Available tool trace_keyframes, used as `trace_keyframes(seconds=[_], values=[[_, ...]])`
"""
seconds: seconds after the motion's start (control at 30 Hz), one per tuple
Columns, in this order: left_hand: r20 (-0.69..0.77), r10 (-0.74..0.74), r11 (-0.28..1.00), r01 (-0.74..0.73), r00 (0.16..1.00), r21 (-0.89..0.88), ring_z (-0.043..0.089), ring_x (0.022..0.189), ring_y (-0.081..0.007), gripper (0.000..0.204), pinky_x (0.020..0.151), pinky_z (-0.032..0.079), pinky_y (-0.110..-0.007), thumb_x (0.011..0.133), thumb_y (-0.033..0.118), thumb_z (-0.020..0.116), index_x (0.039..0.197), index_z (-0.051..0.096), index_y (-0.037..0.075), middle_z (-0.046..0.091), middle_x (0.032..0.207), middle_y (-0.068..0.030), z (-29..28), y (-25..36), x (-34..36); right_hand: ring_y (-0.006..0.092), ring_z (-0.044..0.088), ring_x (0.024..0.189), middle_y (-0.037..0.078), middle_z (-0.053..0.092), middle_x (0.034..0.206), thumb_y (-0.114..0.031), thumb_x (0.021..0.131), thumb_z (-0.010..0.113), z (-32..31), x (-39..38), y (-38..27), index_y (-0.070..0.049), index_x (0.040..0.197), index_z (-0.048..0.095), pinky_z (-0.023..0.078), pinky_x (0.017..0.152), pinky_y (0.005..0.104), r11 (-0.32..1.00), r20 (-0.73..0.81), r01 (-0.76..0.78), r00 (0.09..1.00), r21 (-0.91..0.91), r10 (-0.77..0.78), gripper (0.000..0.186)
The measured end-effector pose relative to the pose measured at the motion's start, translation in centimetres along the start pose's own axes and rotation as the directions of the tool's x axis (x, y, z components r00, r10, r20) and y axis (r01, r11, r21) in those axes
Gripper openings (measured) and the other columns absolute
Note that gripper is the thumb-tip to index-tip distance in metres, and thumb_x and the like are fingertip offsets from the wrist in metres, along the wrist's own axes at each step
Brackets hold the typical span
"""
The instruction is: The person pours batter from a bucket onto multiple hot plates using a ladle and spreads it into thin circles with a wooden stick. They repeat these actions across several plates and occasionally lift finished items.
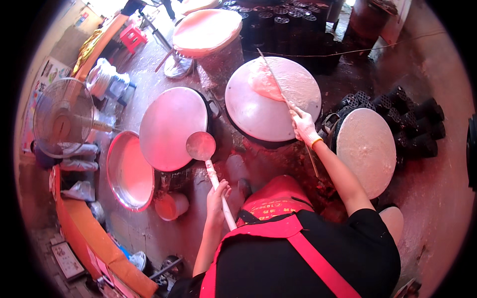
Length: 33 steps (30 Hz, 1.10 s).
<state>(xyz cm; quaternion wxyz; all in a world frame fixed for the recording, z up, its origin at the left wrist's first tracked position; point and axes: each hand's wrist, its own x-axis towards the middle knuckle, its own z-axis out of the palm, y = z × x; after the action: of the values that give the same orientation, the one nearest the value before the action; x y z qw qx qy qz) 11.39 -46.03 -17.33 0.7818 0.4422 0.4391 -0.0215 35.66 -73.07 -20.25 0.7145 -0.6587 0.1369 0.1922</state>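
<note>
Reddish-lit floor (154, 233), round griddles grouped; black perforated cylinders (422, 147) piled at right. Left hand (217, 198): bare, closed round the handle of a ladle (201, 145), whose bowl overlaps the left griddle (171, 124); contact cannot be told. Right hand (304, 128): gloved, gripping a long stick (271, 72) across the middle griddle (243, 107). Pale layer (298, 82) lies on that griddle, right of the stick. Step, judged: spreading or loosening the layer. Next move calls for a low, even stick angle.

Rnd, pale-handled ladle (212, 175) over L griddle (174, 124) edge; thin stick (277, 84) diag. across ctr. griddle (248, 111).
</note>
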Motion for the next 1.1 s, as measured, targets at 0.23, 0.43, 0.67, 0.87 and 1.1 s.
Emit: trace_keyframes(seconds=[0.23, 0.43, 0.67, 0.87, 1.1], values=[[-0.146, -0.011, 1.0, 0.013, 0.989, 0.012, 0.059, 0.081, -0.0095, 0.013, 0.074, 0.053, -0.024, 0.086, 0.01, 0.066, 0.096, 0.059, 0.005, 0.06, 0.084, -0.0014, 0.8, -3.5, -1.8, 0.0034, 0.026, 0.038, -0.009, 0.034, 0.054, -0.028, 0.097, 0.051, -4.3, -4.4, -2.8, -0.025, 0.134, 0.053, 0.022, 0.034, 0.0205, 0.947, 0.311, -0.061, 0.936, -0.315, 0.164, 0.037], [-0.199, 0.034, 0.999, -0.036, 0.979, -0.01, 0.058, 0.081, -0.0075, 0.014, 0.077, 0.05, -0.024, 0.086, 0.013, 0.065, 0.096, 0.06, 0.005, 0.06, 0.084, -0.0006, 2.2, -2.8, -3.0, 0.0026, 0.029, 0.038, -0.007, 0.037, 0.057, -0.022, 0.097, 0.05, -11.3, 2.9, -1.4, -0.018, 0.133, 0.053, 0.023, 0.033, 0.0196, 0.991, 0.23, 0.052, 0.973, -0.121, -0.023, 0.036], [-0.266, 0.006, 0.994, -0.035, 0.964, -0.102, 0.06, 0.081, -0.01, 0.019, 0.08, 0.052, -0.024, 0.087, 0.011, 0.065, 0.102, 0.058, 0.001, 0.059, 0.088, -0.0025, 1.6, -2.0, -5.7, 0.0038, 0.026, 0.039, -0.008, 0.03, 0.057, -0.027, 0.097, 0.052, -9.4, 2.2, -7.3, -0.023, 0.137, 0.05, 0.021, 0.034, 0.0208, 0.923, 0.49, -0.068, 0.831, -0.379, 0.263, 0.04], [-0.313, -0.013, 0.997, -0.011, 0.95, -0.074, 0.06, 0.082, -0.0106, 0.028, 0.082, 0.053, -0.025, 0.087, 0.009, 0.064, 0.111, 0.055, -0.003, 0.059, 0.089, -0.0031, 2.0, -1.5, -7.7, 0.0022, 0.028, 0.04, -0.007, 0.043, 0.059, -0.026, 0.093, 0.059, -12.6, 6.9, -6.0, -0.013, 0.126, 0.06, 0.021, 0.036, 0.0198, 0.949, 0.395, 0.061, 0.916, -0.309, 0.07, 0.036], [-0.232, 0.042, 0.998, -0.031, 0.972, 0.051, 0.061, 0.084, -0.0121, 0.027, 0.081, 0.054, -0.023, 0.087, 0.011, 0.064, 0.108, 0.057, -0.004, 0.061, 0.09, -0.0048, 1.4, 0.8, -6.5, 0.0014, 0.031, 0.04, -0.008, 0.039, 0.055, -0.031, 0.094, 0.057, -11.9, -1.3, -2.1, -0.02, 0.127, 0.06, 0.022, 0.035, 0.0192, 0.932, 0.438, -0.034, 0.876, -0.361, 0.202, 0.035]])
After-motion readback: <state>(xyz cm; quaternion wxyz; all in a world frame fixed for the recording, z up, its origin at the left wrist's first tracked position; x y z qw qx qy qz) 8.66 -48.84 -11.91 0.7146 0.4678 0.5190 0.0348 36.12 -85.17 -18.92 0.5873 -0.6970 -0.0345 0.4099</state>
